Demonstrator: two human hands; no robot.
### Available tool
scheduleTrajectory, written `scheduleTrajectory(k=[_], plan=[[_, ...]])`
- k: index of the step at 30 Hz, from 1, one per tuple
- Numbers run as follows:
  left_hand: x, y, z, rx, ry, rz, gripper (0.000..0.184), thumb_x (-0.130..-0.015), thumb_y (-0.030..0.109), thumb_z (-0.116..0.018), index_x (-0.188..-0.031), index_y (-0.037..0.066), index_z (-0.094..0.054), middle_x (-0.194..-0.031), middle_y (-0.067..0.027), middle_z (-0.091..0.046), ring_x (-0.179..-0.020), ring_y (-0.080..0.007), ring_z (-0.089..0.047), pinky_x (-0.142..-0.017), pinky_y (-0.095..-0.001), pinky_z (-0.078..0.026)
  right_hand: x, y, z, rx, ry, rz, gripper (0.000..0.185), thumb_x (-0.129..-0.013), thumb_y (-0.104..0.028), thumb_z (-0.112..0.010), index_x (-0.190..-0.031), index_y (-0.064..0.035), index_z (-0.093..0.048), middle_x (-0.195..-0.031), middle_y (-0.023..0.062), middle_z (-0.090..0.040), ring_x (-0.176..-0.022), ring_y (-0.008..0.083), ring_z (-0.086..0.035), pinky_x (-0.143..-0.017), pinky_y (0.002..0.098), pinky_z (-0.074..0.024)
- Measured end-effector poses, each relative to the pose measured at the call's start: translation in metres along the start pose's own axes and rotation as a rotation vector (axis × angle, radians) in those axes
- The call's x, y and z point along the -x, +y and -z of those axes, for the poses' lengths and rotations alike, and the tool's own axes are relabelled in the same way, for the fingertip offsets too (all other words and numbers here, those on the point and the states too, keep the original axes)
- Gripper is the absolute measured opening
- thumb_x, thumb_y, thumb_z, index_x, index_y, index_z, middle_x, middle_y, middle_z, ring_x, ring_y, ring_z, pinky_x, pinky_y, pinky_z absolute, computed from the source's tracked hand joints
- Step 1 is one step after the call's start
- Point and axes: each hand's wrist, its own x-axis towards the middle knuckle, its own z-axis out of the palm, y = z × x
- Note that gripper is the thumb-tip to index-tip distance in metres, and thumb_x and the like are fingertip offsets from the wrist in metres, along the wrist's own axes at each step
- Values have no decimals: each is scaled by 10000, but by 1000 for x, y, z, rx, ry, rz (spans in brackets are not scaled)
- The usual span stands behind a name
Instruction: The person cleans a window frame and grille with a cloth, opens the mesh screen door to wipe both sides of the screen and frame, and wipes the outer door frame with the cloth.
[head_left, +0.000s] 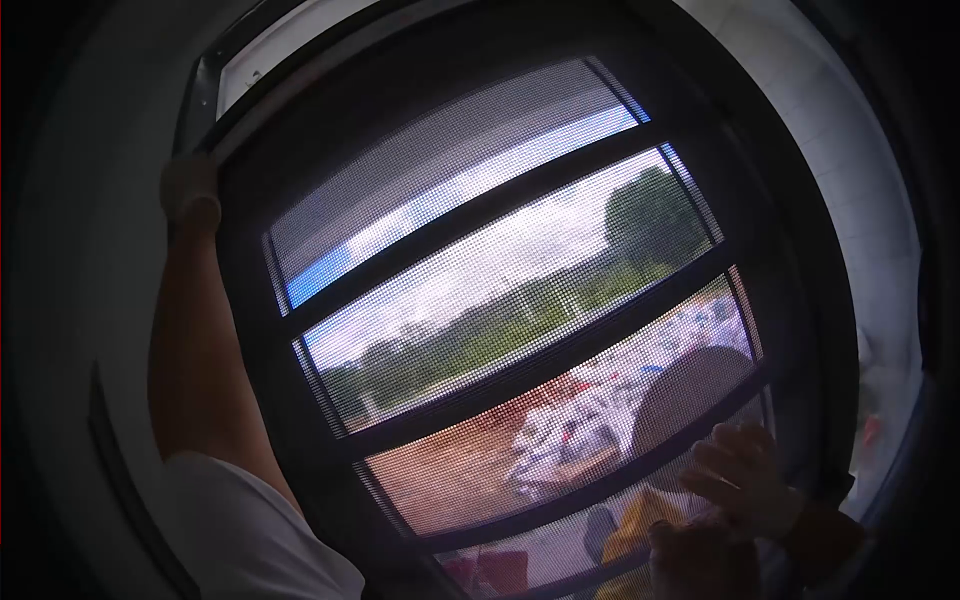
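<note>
A large dark screen frame (560,190) fills the middle of the head view, tilted, with fine mesh and several dark crossbars. At its upper left edge, my left hand (190,190), in a pale glove, is closed around the frame's side. My right hand (745,480), also pale-gloved, is at the lower right in front of the mesh, fingers bent and apart near the lowest crossbar. Nothing shows in its grip; whether it touches the mesh is unclear. Beside it, a dark brownish shape (700,560) is too dim to name.
Through the mesh show trees (480,320), reddish bare ground (450,480) and a heap of whitish litter (590,420). Something yellow (635,525) and something red (500,570) lie low behind the screen. A pale wall (790,90) borders the right.
</note>
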Motion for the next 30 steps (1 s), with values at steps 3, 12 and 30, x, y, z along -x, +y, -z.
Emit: scheduleTrajectory(k=[3, 12, 30], plan=[[-10, -6, -16, 91, -5, 13, 288, -910, 147, -402, -994, 20, -646, -1005, -200, -635, -949, -347, -616, -811, -433, -501, -1, 0, 5, -20, -31, -4, 490, -863, -451, -459, -1278, -199, -528, -1389, 67, -427, -1331, 252, -327, -1075, 456, -229], [-4, -19, -20, 907, 13, 203, 274, -891, 170, -472, -1034, -15, -615, -978, -227, -633, -923, -360, -618, -789, -433, -492, -2, -1, 6, 28, -46, 11, 514, -823, -448, -504, -1271, -198, -532, -1342, 67, -469, -1315, 259, -345, -1078, 459, -225], [-8, -30, -18, 341, 79, -238, 316, -920, 119, -367, -999, 5, -650, -1001, -205, -633, -943, -362, -610, -817, -420, -488, -3, 3, 0, 30, -10, 26, 540, -852, -511, -462, -1298, -211, -511, -1387, 58, -428, -1346, 242, -297, -1076, 460, -227]])
